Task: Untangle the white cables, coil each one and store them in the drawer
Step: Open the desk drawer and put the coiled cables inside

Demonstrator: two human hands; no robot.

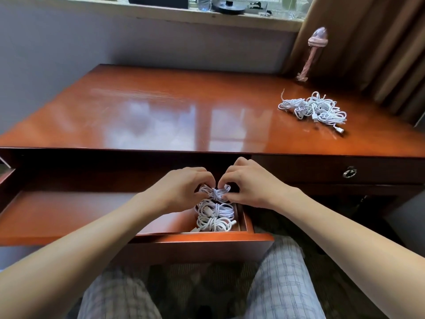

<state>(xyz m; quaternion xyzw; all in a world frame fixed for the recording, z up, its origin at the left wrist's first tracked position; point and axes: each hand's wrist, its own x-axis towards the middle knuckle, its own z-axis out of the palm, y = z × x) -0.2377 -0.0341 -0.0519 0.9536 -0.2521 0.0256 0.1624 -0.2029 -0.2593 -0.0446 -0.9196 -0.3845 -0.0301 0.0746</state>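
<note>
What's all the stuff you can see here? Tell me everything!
desk: one, reddish-brown, filling the middle
open drawer: one, reddish-brown, pulled out in front
closed drawer: one, dark brown, right
tangled cables: one pile, white, desk's right side
stored coils: two, white, open drawer's right end
held coil: one, white, between both grips
curtain: one, brown, far right
tie-back: one, pink, on the curtain
trousers: one pair, checked grey, bottom
left grip: one bare hand, pinching held coil
right grip: one bare hand, pinching held coil
</note>
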